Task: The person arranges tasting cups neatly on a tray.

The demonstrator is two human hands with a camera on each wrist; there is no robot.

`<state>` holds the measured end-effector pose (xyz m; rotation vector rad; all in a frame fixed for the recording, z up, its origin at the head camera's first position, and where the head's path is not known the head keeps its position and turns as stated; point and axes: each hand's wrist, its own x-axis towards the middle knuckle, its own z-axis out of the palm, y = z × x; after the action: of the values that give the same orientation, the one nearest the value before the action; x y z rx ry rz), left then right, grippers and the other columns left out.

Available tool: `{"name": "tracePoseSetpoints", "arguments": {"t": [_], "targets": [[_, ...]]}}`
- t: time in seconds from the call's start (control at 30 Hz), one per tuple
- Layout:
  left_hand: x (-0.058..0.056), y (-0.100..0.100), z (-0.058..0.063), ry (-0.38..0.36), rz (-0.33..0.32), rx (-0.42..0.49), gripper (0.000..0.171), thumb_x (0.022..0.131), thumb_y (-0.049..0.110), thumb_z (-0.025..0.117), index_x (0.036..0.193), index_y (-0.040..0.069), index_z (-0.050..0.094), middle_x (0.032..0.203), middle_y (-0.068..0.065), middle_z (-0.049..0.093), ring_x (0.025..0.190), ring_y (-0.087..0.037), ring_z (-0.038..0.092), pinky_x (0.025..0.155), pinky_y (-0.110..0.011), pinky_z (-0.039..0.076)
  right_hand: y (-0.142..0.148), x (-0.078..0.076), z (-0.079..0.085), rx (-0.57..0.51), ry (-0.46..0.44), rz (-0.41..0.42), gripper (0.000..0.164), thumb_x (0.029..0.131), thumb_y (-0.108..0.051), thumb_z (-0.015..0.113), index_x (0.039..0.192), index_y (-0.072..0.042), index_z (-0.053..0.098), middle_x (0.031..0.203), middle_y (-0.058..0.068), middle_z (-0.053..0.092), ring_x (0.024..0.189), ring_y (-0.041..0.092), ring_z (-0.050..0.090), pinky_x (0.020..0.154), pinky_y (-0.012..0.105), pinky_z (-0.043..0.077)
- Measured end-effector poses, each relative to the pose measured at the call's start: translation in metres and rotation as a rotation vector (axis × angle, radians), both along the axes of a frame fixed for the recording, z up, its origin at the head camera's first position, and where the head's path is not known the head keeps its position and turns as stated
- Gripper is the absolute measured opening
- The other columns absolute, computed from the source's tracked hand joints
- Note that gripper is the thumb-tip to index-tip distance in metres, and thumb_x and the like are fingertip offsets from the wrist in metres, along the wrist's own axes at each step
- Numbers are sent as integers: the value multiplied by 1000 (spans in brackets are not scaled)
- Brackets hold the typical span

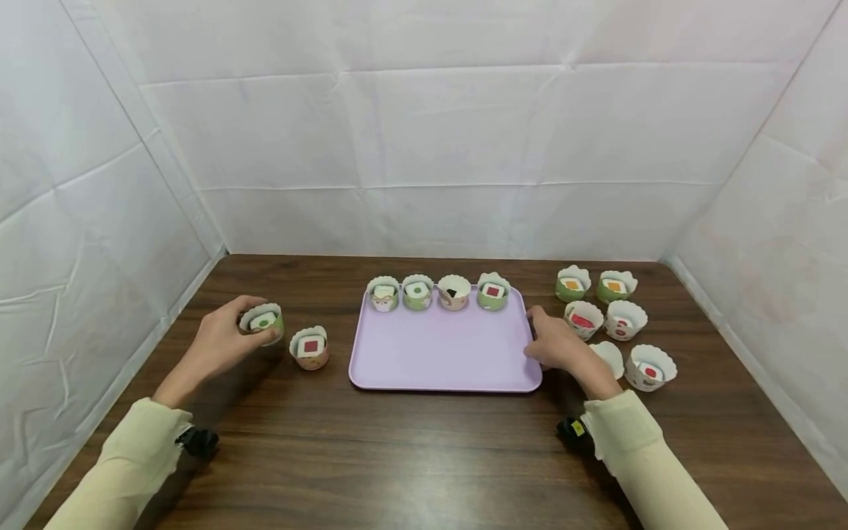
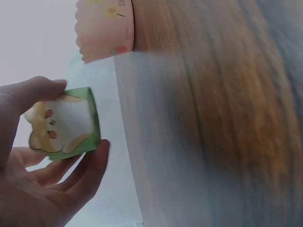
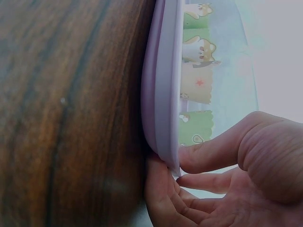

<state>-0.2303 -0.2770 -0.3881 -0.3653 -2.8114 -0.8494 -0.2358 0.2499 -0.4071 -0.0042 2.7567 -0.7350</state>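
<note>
Head view: left hand (image 1: 221, 337) holds green cup (image 1: 279, 324), right hand (image 1: 558, 343) grips tray (image 1: 437, 353).

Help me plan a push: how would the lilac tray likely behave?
The lilac tray will probably stay stiff, given its smooth moulded-looking rim. Broad and low, it seems likelier to slide than tip. The four paper cups standing along its far edge might shift or topple if it is jerked.
</note>
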Motion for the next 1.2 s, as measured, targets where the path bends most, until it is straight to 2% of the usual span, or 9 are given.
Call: {"name": "tracePoseSetpoints", "arguments": {"t": [0.2,0.33,0.47,0.67,0.93,1.2], "targets": [[-3,9,6,74,22,53,57,93,31,77,139,2,59,122,-23,68,92,-30,63,69,-32,49,1,0,-1,3,10,9,71,90,-5,66,150,8,31,114,30,63,75,24,64,59,29,56],[-4,17,12,105,29,91,56,94,31,76,139,3,58,122,-21,67,99,-32,63,74,-36,49,1,-1,-2,9,21,13,70,89,-5,66,149,8,33,113,29,64,75,23,64,59,29,56],[-7,25,16,128,18,110,55,94,31,76,139,4,58,121,-19,67,102,-31,62,77,-35,49,0,-1,-2,11,31,18,70,88,-5,65,150,8,33,109,27,65,74,23,64,59,28,55],[-14,39,21,150,-17,125,53,92,29,78,136,5,61,118,-18,69,96,-28,63,73,-28,49,1,-1,-2,3,28,18,71,89,-5,65,150,8,32,108,26,64,74,22,64,59,28,55],[-21,59,20,98,-63,146,55,91,31,79,138,7,60,119,-15,69,92,-24,64,71,-26,52,2,-1,-4,-2,34,19,70,88,-4,65,149,8,33,108,27,65,73,22,64,58,28,56],[-26,80,19,25,-117,131,58,92,31,79,140,6,58,129,-17,67,105,-32,67,83,-43,57,1,-1,-4,-5,22,9,71,89,-4,64,151,8,31,107,26,64,71,22,64,57,28,56]]}}
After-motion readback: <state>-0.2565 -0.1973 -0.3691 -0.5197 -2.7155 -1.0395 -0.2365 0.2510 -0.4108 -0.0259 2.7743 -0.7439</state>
